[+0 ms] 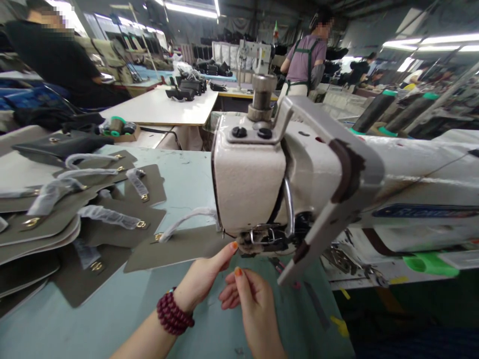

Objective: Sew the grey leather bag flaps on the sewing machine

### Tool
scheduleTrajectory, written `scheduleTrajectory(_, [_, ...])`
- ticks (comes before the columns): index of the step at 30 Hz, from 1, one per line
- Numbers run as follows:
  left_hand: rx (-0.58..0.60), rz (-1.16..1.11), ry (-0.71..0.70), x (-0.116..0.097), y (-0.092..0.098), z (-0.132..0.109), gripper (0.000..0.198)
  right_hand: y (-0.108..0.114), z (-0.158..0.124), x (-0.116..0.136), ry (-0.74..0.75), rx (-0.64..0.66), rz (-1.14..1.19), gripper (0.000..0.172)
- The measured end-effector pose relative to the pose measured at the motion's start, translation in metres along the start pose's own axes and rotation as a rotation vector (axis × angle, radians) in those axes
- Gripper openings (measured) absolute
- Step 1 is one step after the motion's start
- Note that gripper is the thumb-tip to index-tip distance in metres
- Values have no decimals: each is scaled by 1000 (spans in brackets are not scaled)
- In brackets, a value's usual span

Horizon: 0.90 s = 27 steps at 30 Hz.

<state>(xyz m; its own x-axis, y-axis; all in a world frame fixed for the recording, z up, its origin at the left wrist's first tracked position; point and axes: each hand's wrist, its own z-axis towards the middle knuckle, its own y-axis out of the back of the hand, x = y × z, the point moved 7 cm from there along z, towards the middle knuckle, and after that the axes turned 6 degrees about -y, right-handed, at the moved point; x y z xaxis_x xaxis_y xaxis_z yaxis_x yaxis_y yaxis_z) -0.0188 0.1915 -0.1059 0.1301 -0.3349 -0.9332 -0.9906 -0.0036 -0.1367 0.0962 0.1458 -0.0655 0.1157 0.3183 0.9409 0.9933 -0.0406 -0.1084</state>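
Note:
My left hand [204, 276], with a dark red bead bracelet on its wrist, reaches to the head of a white sewing machine [250, 174]. Its thumb points at the needle area, by the edge of a grey-brown leather-like panel [187, 245]. The other fingers are folded and mostly hidden; anything in them cannot be made out. That panel lies partly behind the machine head and carries a plastic-wrapped strap [187, 219] with a gold-coloured fitting. Just right of it, my right hand [256, 301] is closed, fingers curled beneath the thumb. Whatever it may pinch is too small to see.
Several similar panels [112, 239] with wrapped straps overlap at the left, near a dark bag [62, 144]. A grey metal bracket [333, 199] slants down right of my hands. Thread cones [374, 112] stand behind the machine. Other people [305, 60] are farther back.

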Motion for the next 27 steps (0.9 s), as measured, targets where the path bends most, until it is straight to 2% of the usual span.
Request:
scheduleTrajectory(2, [-35, 62, -16, -3, 2, 1, 40, -2, -5, -6, -28, 23, 15, 51])
scheduleTrajectory(5, [-15, 94, -27, -13, -2, 0, 37, -4, -9, -14, -60, 46, 32, 51])
scheduleTrajectory(12, [30, 7, 4, -33, -16, -4, 38, -9, -13, -21, -88, 93, 49, 55])
scheduleTrajectory(22, [-15, -291, 76, -12, -19, 6, 42, -12, -14, -33, -113, 92, 51, 60])
scheduleTrajectory(25, [-36, -328, 84, -9, -21, 5, 43, -12, -15, -36, -103, 88, 70, 57])
scheduleTrajectory(27, [-89, -309, 85, -9, -21, 3, 43, -13, -15, -35, -104, 108, 74, 55])
